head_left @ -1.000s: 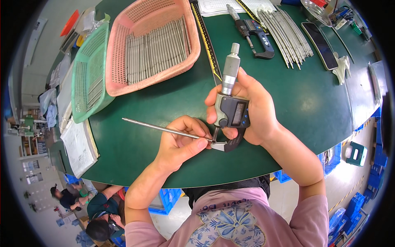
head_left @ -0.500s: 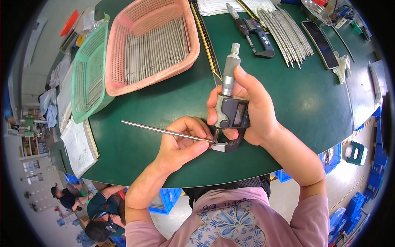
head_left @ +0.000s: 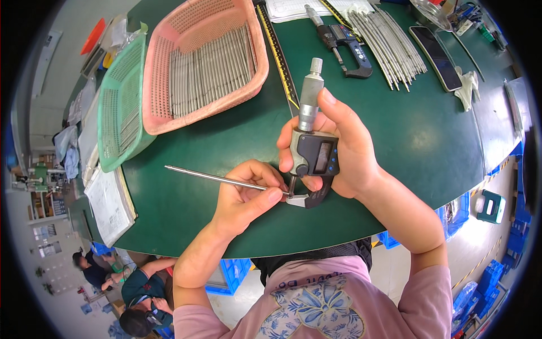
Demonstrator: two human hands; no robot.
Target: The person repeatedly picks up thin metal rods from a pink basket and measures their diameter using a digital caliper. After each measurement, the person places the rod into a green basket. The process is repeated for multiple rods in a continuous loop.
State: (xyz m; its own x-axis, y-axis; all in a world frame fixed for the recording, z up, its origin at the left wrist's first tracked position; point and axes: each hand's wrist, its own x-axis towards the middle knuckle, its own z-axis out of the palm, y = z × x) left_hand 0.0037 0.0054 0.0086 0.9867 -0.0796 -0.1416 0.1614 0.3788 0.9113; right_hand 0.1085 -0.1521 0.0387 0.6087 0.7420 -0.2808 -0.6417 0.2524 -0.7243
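My left hand (head_left: 243, 195) pinches a thin metal rod (head_left: 206, 176) between thumb and fingers, its long free part pointing left over the table. The rod's right end sits at the jaws of a digital micrometer (head_left: 314, 151), between spindle and anvil; whether both faces touch it is too small to tell. My right hand (head_left: 353, 147) is wrapped round the micrometer, which stands with its thimble up and its frame toward me. The thumb lies beside the thimble, and the small display faces up.
A pink basket (head_left: 151, 107) full of similar rods stands at the far left, beside a green basket (head_left: 107, 127) with several more. Further back lie a second micrometer (head_left: 357, 59), a row of rods (head_left: 389, 48) and a phone (head_left: 435, 56). Papers (head_left: 110, 206) lie at left; people sit beyond.
Both hands keep their grip, with the rod end still at the micrometer's jaws. The whole table scene has shifted slightly left in view; hands and micrometer sit a little further left.
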